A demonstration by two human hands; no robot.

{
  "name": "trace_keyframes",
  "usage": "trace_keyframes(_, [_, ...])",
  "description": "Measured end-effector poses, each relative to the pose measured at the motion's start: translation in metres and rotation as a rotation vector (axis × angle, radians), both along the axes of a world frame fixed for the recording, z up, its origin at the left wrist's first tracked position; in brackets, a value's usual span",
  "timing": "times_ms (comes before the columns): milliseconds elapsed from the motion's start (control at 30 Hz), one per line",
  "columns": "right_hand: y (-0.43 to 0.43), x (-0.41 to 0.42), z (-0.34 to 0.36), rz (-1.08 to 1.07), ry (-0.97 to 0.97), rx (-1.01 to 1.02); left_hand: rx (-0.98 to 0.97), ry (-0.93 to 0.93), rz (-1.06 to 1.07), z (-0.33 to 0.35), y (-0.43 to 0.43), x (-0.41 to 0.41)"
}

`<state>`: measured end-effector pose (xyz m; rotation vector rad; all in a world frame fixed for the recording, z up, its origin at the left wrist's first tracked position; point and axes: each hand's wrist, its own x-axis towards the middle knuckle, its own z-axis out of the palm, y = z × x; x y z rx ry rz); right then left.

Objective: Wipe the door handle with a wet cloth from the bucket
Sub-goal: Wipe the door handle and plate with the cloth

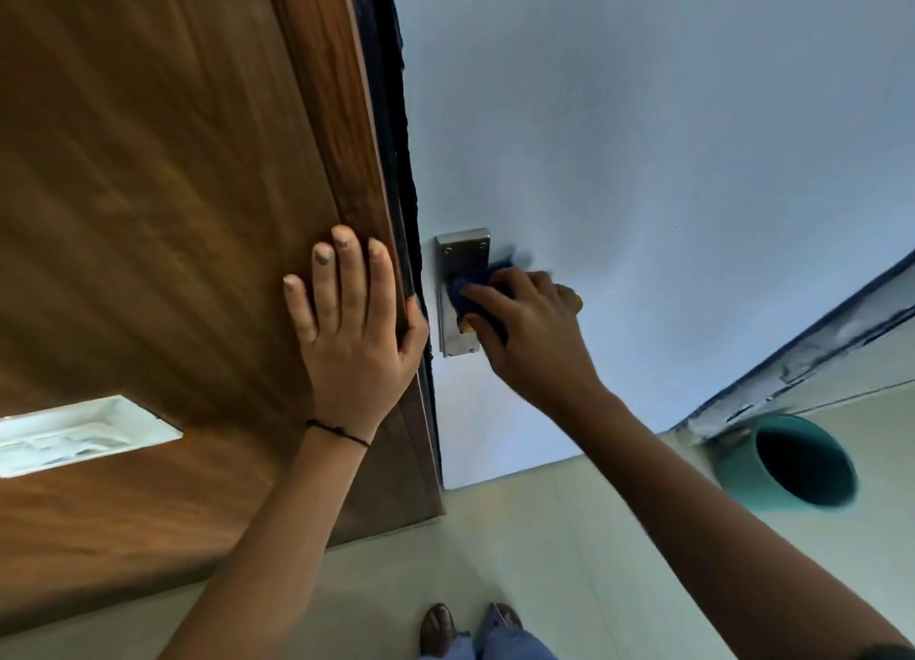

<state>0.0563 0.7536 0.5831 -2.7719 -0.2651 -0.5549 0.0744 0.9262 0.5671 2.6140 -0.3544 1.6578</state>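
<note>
Two hands: left hand [354, 332] flat on door [148, 189], right hand [530, 332] apparently gripping cloth [475, 283] around handle [465, 330]

Head camera looks down, close to door [148, 214].

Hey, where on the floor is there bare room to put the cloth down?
Bare pale floor lies between the shoes and the teal bucket. It is crowded at the steel handle plate, where the right hand presses the blue cloth.
</note>
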Motion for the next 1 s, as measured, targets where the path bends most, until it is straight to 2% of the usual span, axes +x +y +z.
trace_keyframes(133, [0.020, 0.000, 0.002, 0.022, -0.040, -0.088, 0.016, -0.034, -0.001, -0.002, 0.001, 0.001])
trace_keyframes(300, [0.001, 0.006, 0.011, -0.034, 0.045, -0.093, 0.021, -0.050, 0.000, -0.003, 0.002, 0.002])
trace_keyframes(433, [0.029, 0.000, 0.015, 0.019, 0.003, -0.305, 0.027, -0.050, -0.008, -0.004, 0.001, 0.002])
trace_keyframes(500, [0.032, -0.001, 0.016, 0.035, -0.011, -0.329, 0.033, -0.049, -0.009, -0.004, 0.003, 0.001])
trace_keyframes(667, [-0.016, 0.008, 0.015, -0.154, 0.098, -0.191, 0.038, -0.040, -0.020, 0.000, 0.003, 0.001])
trace_keyframes(733, [-0.026, 0.009, 0.011, -0.191, 0.081, -0.141, 0.039, -0.052, -0.021, -0.002, 0.001, 0.003])
trace_keyframes(900, [0.034, -0.008, -0.001, -0.111, 0.026, 0.032, 0.036, -0.059, -0.026, -0.004, 0.003, 0.004])
trace_keyframes(1000, [0.054, -0.017, -0.009, -0.047, 0.011, 0.011, 0.042, -0.052, -0.040, -0.003, 0.002, 0.003])
